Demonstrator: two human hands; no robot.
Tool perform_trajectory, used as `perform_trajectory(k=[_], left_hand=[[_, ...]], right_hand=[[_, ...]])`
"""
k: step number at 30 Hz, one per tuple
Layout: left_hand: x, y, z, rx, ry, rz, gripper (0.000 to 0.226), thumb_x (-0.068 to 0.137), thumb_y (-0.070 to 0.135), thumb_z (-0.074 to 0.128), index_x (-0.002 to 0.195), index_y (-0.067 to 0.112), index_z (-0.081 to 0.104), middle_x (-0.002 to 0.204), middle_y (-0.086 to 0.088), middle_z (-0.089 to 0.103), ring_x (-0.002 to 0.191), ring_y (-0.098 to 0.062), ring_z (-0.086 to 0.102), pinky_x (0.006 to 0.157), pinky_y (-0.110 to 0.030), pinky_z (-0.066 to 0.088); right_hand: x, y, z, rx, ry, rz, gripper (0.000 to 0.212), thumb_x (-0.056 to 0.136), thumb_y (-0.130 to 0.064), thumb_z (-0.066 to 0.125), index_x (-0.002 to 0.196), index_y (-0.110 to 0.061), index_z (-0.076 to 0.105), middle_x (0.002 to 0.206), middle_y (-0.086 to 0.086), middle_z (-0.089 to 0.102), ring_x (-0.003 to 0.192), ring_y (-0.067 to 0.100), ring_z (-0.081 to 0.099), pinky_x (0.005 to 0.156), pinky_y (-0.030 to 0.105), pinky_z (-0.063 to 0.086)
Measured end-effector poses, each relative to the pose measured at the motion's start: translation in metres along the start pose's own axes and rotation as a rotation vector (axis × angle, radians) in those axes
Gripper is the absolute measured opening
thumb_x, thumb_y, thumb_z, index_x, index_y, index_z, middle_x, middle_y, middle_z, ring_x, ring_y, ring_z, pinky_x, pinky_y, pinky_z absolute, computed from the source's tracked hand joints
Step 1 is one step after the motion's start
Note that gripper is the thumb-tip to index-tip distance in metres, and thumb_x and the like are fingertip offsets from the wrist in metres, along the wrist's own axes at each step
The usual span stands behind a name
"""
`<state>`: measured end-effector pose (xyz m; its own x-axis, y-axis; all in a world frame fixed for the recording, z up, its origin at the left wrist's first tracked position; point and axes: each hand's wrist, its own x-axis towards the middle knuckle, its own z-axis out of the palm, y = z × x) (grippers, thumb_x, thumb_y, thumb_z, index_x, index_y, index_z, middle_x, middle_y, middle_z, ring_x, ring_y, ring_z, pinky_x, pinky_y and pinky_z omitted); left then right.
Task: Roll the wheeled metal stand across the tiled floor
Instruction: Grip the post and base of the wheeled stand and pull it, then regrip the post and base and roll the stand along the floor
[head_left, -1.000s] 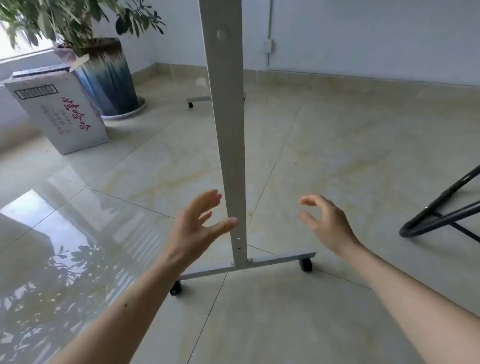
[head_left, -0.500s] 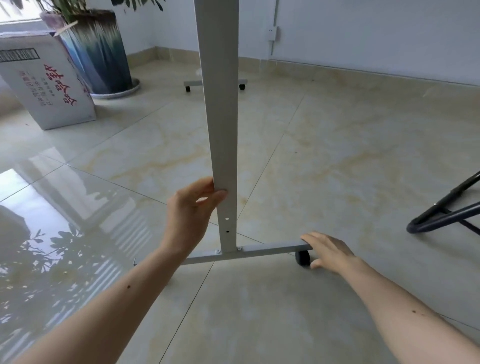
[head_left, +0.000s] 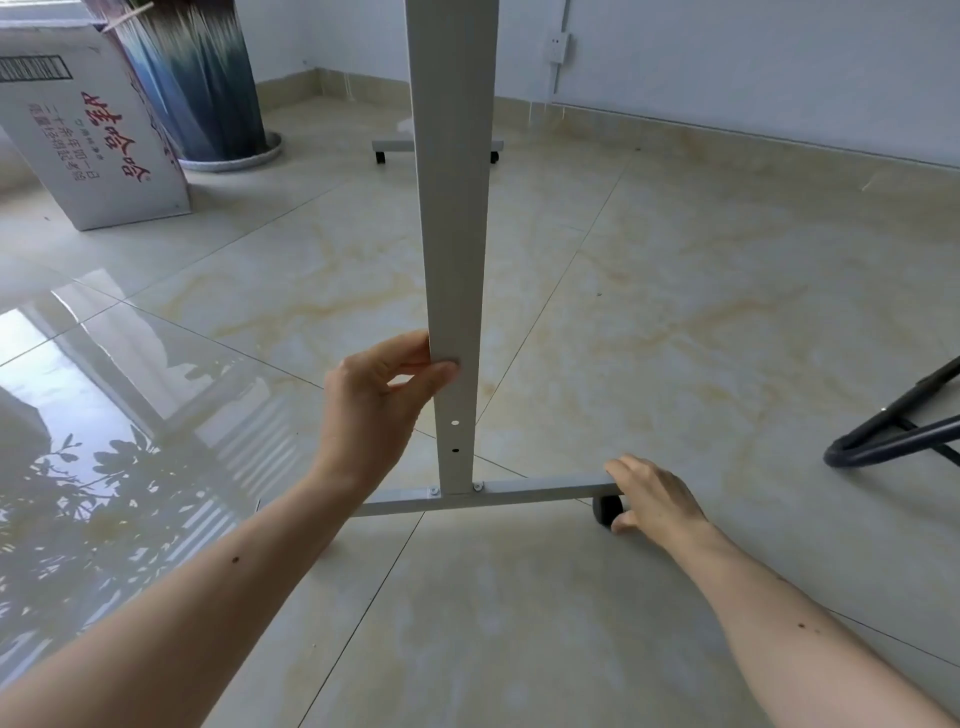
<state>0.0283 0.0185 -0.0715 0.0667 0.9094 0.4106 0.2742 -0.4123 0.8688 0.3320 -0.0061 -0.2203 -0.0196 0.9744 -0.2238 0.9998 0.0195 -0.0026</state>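
Observation:
The grey metal stand (head_left: 453, 218) rises upright in the middle of the view, its post bolted to a horizontal foot bar (head_left: 540, 491) on the glossy tiled floor. A second foot bar (head_left: 395, 145) with two small casters sits farther back. My left hand (head_left: 379, 395) grips the lower part of the post, thumb on its front face. My right hand (head_left: 654, 499) is down at the right end of the near foot bar, fingers over the bar end and around the black caster (head_left: 605, 510). My left forearm hides the near bar's left end.
A white cardboard box (head_left: 93, 140) and a large blue ceramic plant pot (head_left: 202, 88) stand at the back left. A black tubular frame (head_left: 893, 431) lies on the floor at the right. A wall with a skirting board (head_left: 727, 130) runs across the back.
Both hands were open and off the stand; the left closed around the post, and the right dropped to the foot bar's right end and now curls around the caster.

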Motion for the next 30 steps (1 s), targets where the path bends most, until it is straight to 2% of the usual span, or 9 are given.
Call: perform_trajectory(k=[2, 6, 9, 14, 19, 21, 23, 27, 30], left_hand=[[-0.001, 0.000, -0.001, -0.016, -0.004, 0.003, 0.033, 0.081, 0.002, 0.071, 0.097, 0.031, 0.073, 0.083, 0.019, 0.076, 0.083, -0.004, 0.072, 0.074, -0.011, 0.054], [-0.002, 0.000, 0.000, -0.037, -0.009, -0.001, 0.028, 0.082, 0.002, 0.071, 0.099, 0.023, 0.075, 0.086, 0.015, 0.076, 0.081, -0.001, 0.071, 0.072, -0.008, 0.051], [-0.002, 0.000, -0.001, -0.026, -0.008, 0.001, 0.029, 0.082, 0.001, 0.071, 0.099, 0.025, 0.075, 0.081, 0.024, 0.075, 0.081, 0.001, 0.070, 0.072, -0.007, 0.050], [-0.001, 0.003, -0.003, -0.006, -0.027, 0.005, 0.025, 0.082, 0.002, 0.070, 0.098, 0.021, 0.076, 0.086, 0.010, 0.076, 0.084, -0.006, 0.072, 0.077, -0.010, 0.053], [-0.002, 0.005, -0.004, 0.000, -0.054, -0.027, 0.026, 0.083, 0.003, 0.069, 0.097, 0.025, 0.076, 0.083, 0.021, 0.076, 0.086, -0.001, 0.072, 0.081, -0.012, 0.053], [-0.002, 0.003, -0.009, -0.047, -0.110, -0.053, 0.028, 0.086, 0.003, 0.067, 0.102, 0.024, 0.075, 0.089, 0.020, 0.077, 0.093, -0.001, 0.071, 0.087, -0.017, 0.054], [-0.006, -0.003, -0.016, -0.072, -0.149, -0.093, 0.030, 0.089, 0.007, 0.066, 0.116, 0.019, 0.068, 0.106, 0.007, 0.075, 0.103, -0.005, 0.069, 0.094, -0.023, 0.053], [-0.020, -0.039, -0.047, 0.101, -0.103, -0.250, 0.045, 0.089, 0.017, 0.067, 0.132, 0.014, 0.054, 0.120, -0.002, 0.068, 0.111, -0.011, 0.064, 0.101, -0.028, 0.047], [-0.032, -0.071, -0.076, 0.298, -0.085, -0.346, 0.044, 0.088, 0.019, 0.068, 0.129, 0.008, 0.057, 0.125, -0.010, 0.067, 0.114, -0.021, 0.063, 0.104, -0.037, 0.046]], right_hand=[[0.001, -0.005, 0.006, -0.072, 0.026, 0.022, 0.049, 0.074, -0.021, 0.077, 0.090, -0.019, 0.031, 0.102, 0.001, 0.053, 0.105, 0.025, 0.057, 0.071, 0.033, 0.045], [-0.001, -0.010, 0.014, -0.135, 0.061, 0.047, 0.048, 0.077, -0.021, 0.074, 0.092, -0.022, 0.029, 0.114, 0.002, 0.056, 0.110, 0.022, 0.056, 0.077, 0.033, 0.051], [-0.003, -0.008, 0.015, -0.132, 0.061, 0.038, 0.040, 0.079, -0.023, 0.075, 0.099, -0.018, 0.040, 0.115, 0.002, 0.055, 0.110, 0.023, 0.055, 0.078, 0.032, 0.051], [-0.005, -0.021, 0.004, -0.190, 0.110, 0.078, 0.049, 0.082, -0.046, 0.070, 0.113, -0.016, 0.048, 0.119, 0.002, 0.059, 0.112, 0.025, 0.055, 0.087, 0.033, 0.044], [-0.006, -0.063, -0.040, 0.330, 0.461, 0.001, 0.051, 0.094, -0.048, 0.056, 0.126, -0.007, 0.055, 0.124, 0.010, 0.065, 0.115, 0.030, 0.059, 0.092, 0.037, 0.045], [-0.009, -0.087, -0.065, 0.478, 0.494, -0.097, 0.060, 0.096, -0.057, 0.039, 0.129, -0.009, 0.053, 0.129, 0.008, 0.064, 0.120, 0.027, 0.058, 0.097, 0.037, 0.044], [-0.013, -0.110, -0.088, 0.664, 0.471, -0.208, 0.068, 0.094, -0.065, 0.031, 0.134, -0.013, 0.048, 0.135, 0.003, 0.061, 0.125, 0.019, 0.055, 0.103, 0.036, 0.044], [-0.020, -0.141, -0.118, 0.956, 0.447, -0.375, 0.057, 0.095, -0.060, 0.041, 0.134, -0.019, 0.046, 0.131, -0.009, 0.061, 0.113, -0.008, 0.057, 0.096, 0.012, 0.042], [-0.022, -0.152, -0.129, 1.056, 0.466, -0.374, 0.050, 0.090, -0.051, 0.052, 0.129, -0.018, 0.050, 0.119, -0.008, 0.066, 0.106, 0.006, 0.065, 0.095, 0.026, 0.049]])
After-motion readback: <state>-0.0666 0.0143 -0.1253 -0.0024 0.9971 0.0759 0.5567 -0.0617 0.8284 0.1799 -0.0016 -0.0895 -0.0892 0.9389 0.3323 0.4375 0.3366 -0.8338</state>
